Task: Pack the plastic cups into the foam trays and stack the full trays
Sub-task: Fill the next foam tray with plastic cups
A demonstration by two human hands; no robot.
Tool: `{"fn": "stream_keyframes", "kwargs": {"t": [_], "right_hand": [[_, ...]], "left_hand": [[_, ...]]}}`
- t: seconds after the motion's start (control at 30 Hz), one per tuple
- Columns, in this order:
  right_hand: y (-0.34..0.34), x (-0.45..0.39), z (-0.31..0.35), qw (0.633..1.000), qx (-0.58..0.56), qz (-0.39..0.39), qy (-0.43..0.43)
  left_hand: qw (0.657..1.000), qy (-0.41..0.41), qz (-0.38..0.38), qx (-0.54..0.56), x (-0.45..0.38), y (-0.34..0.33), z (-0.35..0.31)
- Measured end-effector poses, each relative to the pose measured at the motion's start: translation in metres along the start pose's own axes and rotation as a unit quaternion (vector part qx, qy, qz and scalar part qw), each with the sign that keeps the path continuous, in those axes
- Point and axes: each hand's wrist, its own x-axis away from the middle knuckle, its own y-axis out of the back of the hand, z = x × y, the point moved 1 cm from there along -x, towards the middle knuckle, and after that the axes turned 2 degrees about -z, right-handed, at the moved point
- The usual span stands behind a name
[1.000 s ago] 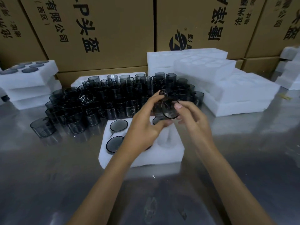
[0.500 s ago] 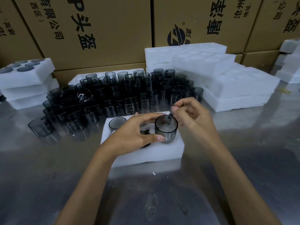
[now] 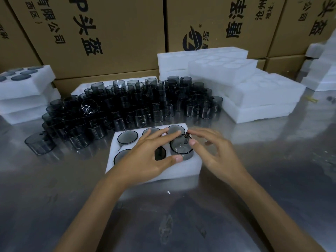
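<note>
A white foam tray lies on the steel table in front of me, with smoky grey plastic cups sunk in its holes, such as the back left one. Another grey cup sits partly down in the front right hole, its handle pointing back right. My left hand reaches over the tray with thumb and index finger pinching this cup's rim. My right hand hovers beside it with fingers spread, the thumb tip touching the rim near the handle.
Several loose grey cups crowd the table behind the tray, one standing alone at the left. Filled foam trays are stacked at the far left, empty ones at the right. Cardboard boxes wall off the back.
Both hands brought the cup down from above the loose cups to the tray's front right hole. The right hand has opened and let go of the cup's handle.
</note>
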Motion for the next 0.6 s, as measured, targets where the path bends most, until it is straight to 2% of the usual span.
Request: {"fn": "stream_keyframes", "kwargs": {"t": [0.1, 0.2, 0.4, 0.6], "right_hand": [[0.005, 0.017, 0.005, 0.988, 0.098, -0.018, 0.121], [0.002, 0.03, 0.006, 0.953, 0.189, -0.02, 0.236], [-0.005, 0.038, 0.001, 0.954, 0.161, -0.009, 0.252], [-0.008, 0.035, 0.001, 0.953, 0.175, -0.007, 0.246]], "left_hand": [[0.996, -0.058, -0.024, -0.06, 0.002, -0.006, 0.002], [0.99, -0.091, -0.024, -0.101, 0.003, -0.007, 0.003], [0.989, -0.095, 0.013, -0.116, 0.007, -0.009, -0.002], [0.978, -0.082, 0.033, -0.19, 0.006, -0.012, -0.004]]}}
